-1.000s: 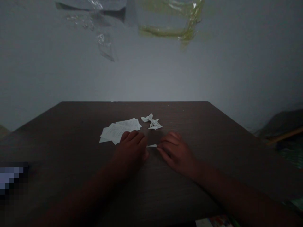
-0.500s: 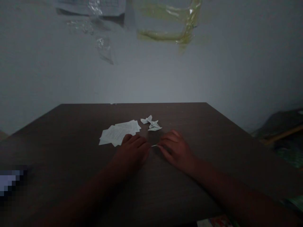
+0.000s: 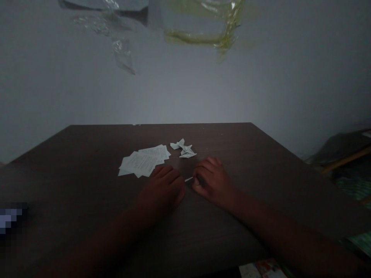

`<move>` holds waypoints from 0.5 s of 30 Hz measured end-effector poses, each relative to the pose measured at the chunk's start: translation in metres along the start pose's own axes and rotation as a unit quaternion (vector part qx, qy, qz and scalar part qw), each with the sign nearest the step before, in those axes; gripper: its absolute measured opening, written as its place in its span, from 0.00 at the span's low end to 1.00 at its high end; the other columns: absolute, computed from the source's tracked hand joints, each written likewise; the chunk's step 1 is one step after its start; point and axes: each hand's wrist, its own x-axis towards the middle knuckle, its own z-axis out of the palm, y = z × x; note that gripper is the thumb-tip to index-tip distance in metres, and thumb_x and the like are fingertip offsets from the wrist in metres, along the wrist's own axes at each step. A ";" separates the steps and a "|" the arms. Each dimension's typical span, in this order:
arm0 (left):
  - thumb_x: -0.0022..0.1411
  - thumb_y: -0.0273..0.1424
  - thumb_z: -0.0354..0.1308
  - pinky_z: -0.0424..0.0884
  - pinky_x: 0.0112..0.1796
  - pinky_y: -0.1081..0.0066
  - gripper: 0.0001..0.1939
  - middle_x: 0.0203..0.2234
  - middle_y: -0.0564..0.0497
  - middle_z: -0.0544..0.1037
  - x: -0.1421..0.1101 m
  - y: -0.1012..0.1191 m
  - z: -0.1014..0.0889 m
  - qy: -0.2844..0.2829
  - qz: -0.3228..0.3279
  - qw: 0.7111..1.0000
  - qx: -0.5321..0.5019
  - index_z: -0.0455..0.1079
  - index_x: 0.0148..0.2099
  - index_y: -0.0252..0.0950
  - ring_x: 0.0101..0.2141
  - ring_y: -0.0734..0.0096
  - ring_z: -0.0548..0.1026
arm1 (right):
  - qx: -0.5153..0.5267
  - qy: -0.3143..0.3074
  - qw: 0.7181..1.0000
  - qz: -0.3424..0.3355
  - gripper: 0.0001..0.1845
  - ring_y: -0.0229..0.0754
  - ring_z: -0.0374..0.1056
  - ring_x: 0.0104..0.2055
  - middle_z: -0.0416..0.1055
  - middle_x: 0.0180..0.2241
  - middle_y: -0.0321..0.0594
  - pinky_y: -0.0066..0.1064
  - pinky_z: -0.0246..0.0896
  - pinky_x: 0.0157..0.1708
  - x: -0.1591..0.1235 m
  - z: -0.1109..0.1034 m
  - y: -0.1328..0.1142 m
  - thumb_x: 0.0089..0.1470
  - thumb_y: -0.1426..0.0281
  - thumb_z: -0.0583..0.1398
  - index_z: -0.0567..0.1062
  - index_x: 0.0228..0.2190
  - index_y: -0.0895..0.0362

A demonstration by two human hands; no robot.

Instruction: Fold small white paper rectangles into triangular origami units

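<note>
Both my hands rest on a dark brown table (image 3: pixel 87 154) in dim light. Between them lies a small white paper piece (image 3: pixel 188 179), only a sliver of it showing. My left hand (image 3: pixel 162 189) lies with fingers curled together, its fingertips at the piece's left end. My right hand (image 3: pixel 213 183) has its fingers bent and pinched on the piece's right end. Just beyond my left hand is a loose stack of printed paper slips (image 3: pixel 143 162). A few small folded paper shapes (image 3: pixel 184 148) lie beyond the gap between my hands.
A pale wall rises behind the table, with clear and yellowish plastic sheets (image 3: pixel 199 23) hanging at the top. Dark clutter with a wooden stick (image 3: pixel 344 158) sits to the right of the table. Colourful printed paper (image 3: pixel 262 268) pokes out at the near edge.
The visible part of the paper piece has shrunk as my hands closed in on it. My right fingers have curled more tightly. The view shifted slightly.
</note>
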 end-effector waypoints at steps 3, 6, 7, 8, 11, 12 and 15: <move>0.73 0.20 0.61 0.71 0.47 0.58 0.11 0.36 0.49 0.81 -0.001 -0.010 -0.002 -0.027 -0.035 0.999 0.001 0.76 0.38 0.39 0.40 0.57 0.78 | -0.020 -0.026 0.998 0.053 0.06 0.54 0.73 0.45 0.80 0.38 0.44 0.45 0.64 0.47 0.000 0.000 0.017 0.61 0.76 0.66 0.77 0.36 0.52; 0.74 0.21 0.62 0.72 0.49 0.56 0.09 0.39 0.47 0.83 -0.002 -0.019 0.002 -0.059 -0.066 0.996 0.001 0.78 0.41 0.39 0.44 0.54 0.79 | -0.032 -0.031 0.994 0.097 0.05 0.55 0.74 0.45 0.80 0.38 0.46 0.47 0.67 0.48 0.000 0.001 0.031 0.61 0.76 0.65 0.78 0.36 0.53; 0.74 0.21 0.62 0.72 0.50 0.55 0.09 0.40 0.46 0.84 -0.001 -0.021 0.003 -0.074 -0.071 0.995 -0.002 0.79 0.41 0.39 0.45 0.53 0.80 | -0.026 -0.030 0.994 0.102 0.05 0.55 0.74 0.45 0.80 0.39 0.46 0.47 0.67 0.49 0.000 0.001 0.034 0.62 0.76 0.65 0.78 0.36 0.53; 0.74 0.22 0.62 0.72 0.50 0.55 0.08 0.41 0.46 0.84 -0.001 -0.023 0.005 -0.092 -0.072 0.993 -0.008 0.79 0.42 0.39 0.46 0.52 0.80 | -0.016 -0.029 0.994 0.102 0.05 0.55 0.75 0.45 0.80 0.39 0.46 0.47 0.68 0.49 0.000 0.001 0.036 0.63 0.76 0.64 0.78 0.36 0.53; 0.74 0.25 0.65 0.73 0.54 0.53 0.05 0.45 0.46 0.86 0.000 -0.022 0.008 -0.134 -0.065 0.988 -0.046 0.82 0.47 0.39 0.50 0.51 0.82 | 0.019 -0.038 0.995 0.093 0.06 0.55 0.76 0.46 0.80 0.40 0.46 0.47 0.70 0.49 0.000 0.001 0.037 0.64 0.76 0.63 0.78 0.38 0.53; 0.74 0.27 0.66 0.73 0.55 0.52 0.05 0.46 0.47 0.87 0.000 -0.022 0.007 -0.141 -0.065 0.986 -0.062 0.82 0.48 0.40 0.51 0.51 0.82 | 0.033 -0.045 0.994 0.093 0.07 0.54 0.76 0.46 0.80 0.40 0.46 0.47 0.71 0.50 -0.001 0.001 0.036 0.65 0.76 0.63 0.79 0.39 0.53; 0.74 0.29 0.67 0.74 0.57 0.50 0.04 0.47 0.46 0.87 0.001 -0.020 0.005 -0.139 -0.106 0.981 -0.085 0.82 0.49 0.40 0.51 0.50 0.83 | 0.076 -0.080 0.990 0.093 0.08 0.53 0.77 0.48 0.82 0.43 0.45 0.46 0.73 0.52 -0.002 0.001 0.036 0.66 0.76 0.63 0.80 0.43 0.53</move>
